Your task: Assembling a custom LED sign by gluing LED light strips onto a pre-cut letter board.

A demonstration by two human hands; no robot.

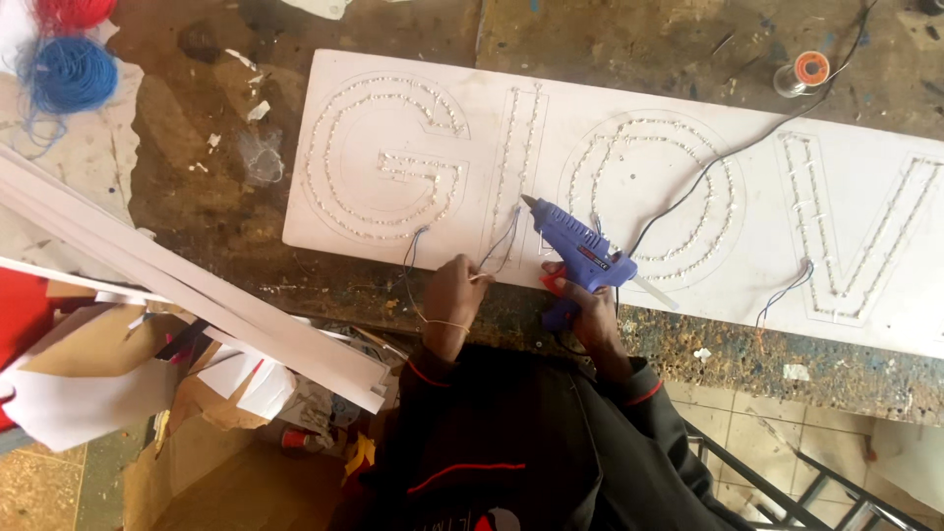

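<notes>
a long white board (629,108) lies flat on a stained, paint-spattered surface (747,354), its face cut with large letter outlines that are studded with rows of small pale beads along each stroke. thin wires (506,241) run down from the letters to the board's near edge, one bundle below the first round letter, another below the narrow upright letter, and a third (787,290) further along on the right.

the right hand (580,300) is closed around the grip of a blue glue gun (580,251). the gun sits over the near edge of the board, between the upright letter and the second round letter, with its nozzle pointing up and left, just beside the foot of the upright letter. a dark cord (728,157) leaves the gun and trails across the board toward the far right corner of the surface.

the left hand (454,290) rests at the board's near edge with its fingers pinched on the wire ends below the upright letter, just beside the gun's nozzle. both sleeves are dark with a red trim.

on the far side of the surface a small spool (808,71) with an orange core stands near the cord. at the far left lie balls of blue yarn (67,74) and red yarn (71,12). long white strips (177,285) lean diagonally across the lower left, above a heap of cardboard and paper scraps (147,383).
</notes>
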